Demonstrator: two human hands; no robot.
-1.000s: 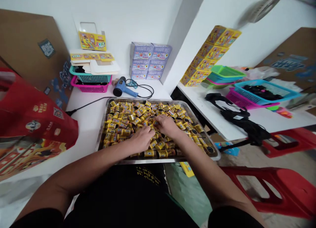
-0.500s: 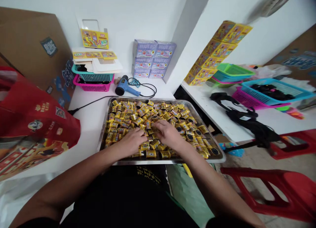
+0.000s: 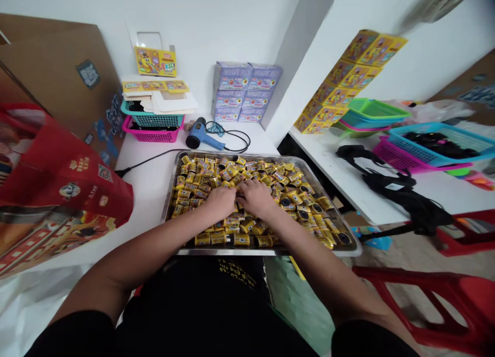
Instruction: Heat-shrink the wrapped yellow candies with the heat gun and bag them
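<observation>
Watching left hand point(image 3: 221, 202) and right hand point(image 3: 257, 196) close beside each other; I can't tell their grip.
Yellow tubs point(image 3: 242, 240) look light, fairly stiff; I'd pinch their sides.

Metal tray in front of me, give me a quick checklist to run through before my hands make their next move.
1. Left hand at the yellow containers: ok.
2. Right hand close beside it: ok.
3. Firm grip on a container: cannot tell, fingers hide it.
4. Containers all lined up: not ok, many lie at mixed angles.
5. Blue blower outside the metal tray: ok, behind it.
6. Red bag apart from the tray: ok.
</observation>
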